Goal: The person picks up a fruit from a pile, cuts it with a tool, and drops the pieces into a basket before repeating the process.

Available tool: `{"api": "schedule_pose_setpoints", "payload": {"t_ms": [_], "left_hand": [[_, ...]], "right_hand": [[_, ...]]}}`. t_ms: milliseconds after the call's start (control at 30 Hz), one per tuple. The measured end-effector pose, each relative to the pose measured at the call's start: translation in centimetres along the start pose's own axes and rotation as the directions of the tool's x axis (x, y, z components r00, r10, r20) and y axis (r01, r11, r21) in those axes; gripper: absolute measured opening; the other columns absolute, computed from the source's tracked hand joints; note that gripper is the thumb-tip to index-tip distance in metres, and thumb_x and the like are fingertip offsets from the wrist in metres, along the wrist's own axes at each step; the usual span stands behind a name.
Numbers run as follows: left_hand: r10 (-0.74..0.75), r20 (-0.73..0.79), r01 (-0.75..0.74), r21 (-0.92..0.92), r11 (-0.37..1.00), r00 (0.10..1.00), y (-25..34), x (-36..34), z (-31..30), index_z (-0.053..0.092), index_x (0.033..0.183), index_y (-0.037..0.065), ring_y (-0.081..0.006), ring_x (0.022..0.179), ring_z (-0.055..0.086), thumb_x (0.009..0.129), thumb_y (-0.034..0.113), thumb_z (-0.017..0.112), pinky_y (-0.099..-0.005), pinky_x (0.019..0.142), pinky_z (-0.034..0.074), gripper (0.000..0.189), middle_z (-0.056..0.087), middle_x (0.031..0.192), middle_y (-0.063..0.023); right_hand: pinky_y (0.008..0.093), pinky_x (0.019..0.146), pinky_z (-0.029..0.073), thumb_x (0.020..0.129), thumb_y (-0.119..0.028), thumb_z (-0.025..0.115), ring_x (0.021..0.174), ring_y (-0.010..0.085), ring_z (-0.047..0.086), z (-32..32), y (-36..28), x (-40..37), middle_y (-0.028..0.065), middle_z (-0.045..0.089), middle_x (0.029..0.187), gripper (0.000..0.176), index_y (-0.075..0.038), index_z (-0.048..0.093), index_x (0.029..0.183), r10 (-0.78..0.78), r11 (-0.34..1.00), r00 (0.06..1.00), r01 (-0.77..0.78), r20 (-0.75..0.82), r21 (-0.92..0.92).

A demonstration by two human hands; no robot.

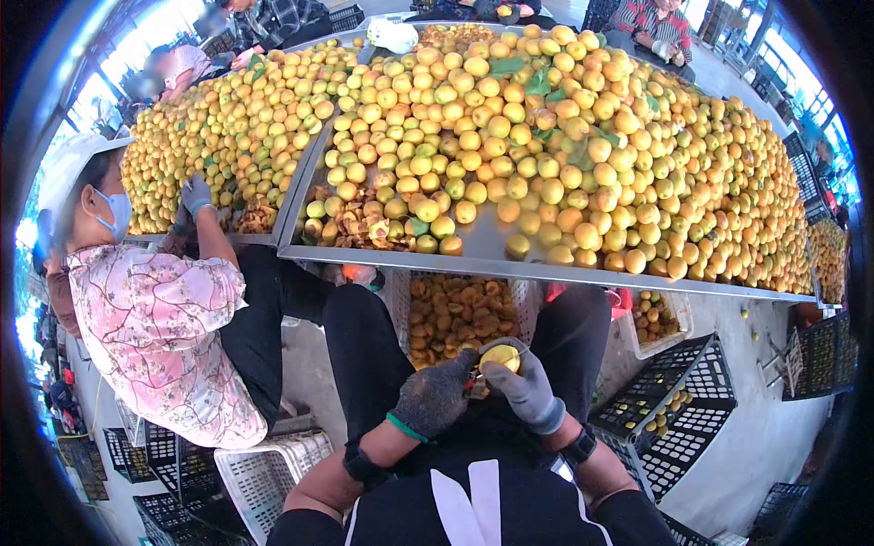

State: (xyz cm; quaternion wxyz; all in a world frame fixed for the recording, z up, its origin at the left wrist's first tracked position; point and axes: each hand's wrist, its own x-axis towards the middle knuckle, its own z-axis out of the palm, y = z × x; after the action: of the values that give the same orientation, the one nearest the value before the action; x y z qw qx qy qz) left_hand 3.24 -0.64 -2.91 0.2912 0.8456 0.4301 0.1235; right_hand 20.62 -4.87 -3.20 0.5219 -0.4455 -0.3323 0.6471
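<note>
Just above my lap, my right hand point(530, 391), in a grey glove, is closed around a yellow apricot point(503, 356). My left hand point(431, 399), in a dark knitted glove with a green cuff, is closed close beside the fruit. Whatever its fingers grip is too small to make out. Between my knees, below the table edge, stands a white crate point(399, 305) with pitted, opened apricots point(460, 318) inside. Heaped whole apricots point(583, 173) cover the metal table point(546, 271) in front of me, with some torn pieces point(360, 223) near its left divider.
At my left sits a co-worker point(159, 309) whose gloved hand point(196, 194) touches the heap. Other people are across the table. An empty white crate point(273, 478) stands at my lower left. Black crates point(678, 423) with a few fruits lie on the right, near another white crate point(678, 314).
</note>
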Motion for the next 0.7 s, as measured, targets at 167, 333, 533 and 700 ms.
{"api": "schedule_pose_setpoints", "payload": {"t_ms": [167, 333, 533, 700], "left_hand": [[-0.05, 0.095, 0.051, -0.008, 0.999, 0.994, 0.0, 0.8, -0.4, 0.042, 0.139, 0.012, -0.039, 0.075, 0.066, 0.08, 0.019, 0.063, -0.0489, 0.066, 0.053, 0.063, 0.066, 0.082, -0.0224], [-0.192, 0.267, 0.164, 0.122, 0.979, 0.944, 1.0, 2.2, -2.9, 0.016, 0.15, 0.018, -0.0403, 0.078, 0.066, 0.085, 0.026, 0.062, -0.0497, 0.069, 0.053, 0.08, 0.066, 0.086, -0.0232], [-0.026, 0.093, 0.043, -0.188, 0.981, 0.995, 0.5, 1.8, -1.3, 0.014, 0.151, 0.021, -0.0412, 0.082, 0.066, 0.084, 0.014, 0.059, -0.0477, 0.074, 0.054, 0.081, 0.065, 0.094, -0.0257], [0.042, 0.145, 0.004, -0.305, 0.952, 0.988, 0.5, 1.5, -1.1, 0.02, 0.15, 0.02, -0.0412, 0.086, 0.065, 0.083, 0.009, 0.058, -0.0466, 0.078, 0.053, 0.078, 0.065, 0.102, -0.0245]], "right_hand": [[0.0224, 0.067, 0.05, 0.09, -0.015, 0.066, 0.08, 0.0073, 0.057, 0.5, 2.1, 0.3, 0.0018, 0.059, 0.095, 0.034, -0.006, 0.05, 0.119, -0.033, 0.999, 0.986, 0.027, -0.165, -0.04], [0.0215, 0.067, 0.048, 0.091, -0.016, 0.065, 0.079, 0.0065, 0.056, -0.5, 1.8, 0.7, 0.001, 0.058, 0.093, 0.036, -0.006, 0.048, 0.121, 0.227, 0.952, 0.97, -0.203, -0.084, 0.229], [0.024, 0.069, 0.05, 0.092, -0.019, 0.064, 0.081, 0.0091, 0.057, 0.2, 2.6, 1.4, 0.0014, 0.058, 0.092, 0.037, -0.004, 0.046, 0.121, -0.087, 0.974, 0.989, 0.058, -0.122, -0.218], [0.0253, 0.076, 0.049, 0.09, -0.019, 0.065, 0.084, 0.0121, 0.058, 1.0, 0.9, 0.5, 0.0033, 0.058, 0.093, 0.036, -0.003, 0.047, 0.117, -0.014, 0.993, 0.994, 0.0, -0.113, -0.12]]}}
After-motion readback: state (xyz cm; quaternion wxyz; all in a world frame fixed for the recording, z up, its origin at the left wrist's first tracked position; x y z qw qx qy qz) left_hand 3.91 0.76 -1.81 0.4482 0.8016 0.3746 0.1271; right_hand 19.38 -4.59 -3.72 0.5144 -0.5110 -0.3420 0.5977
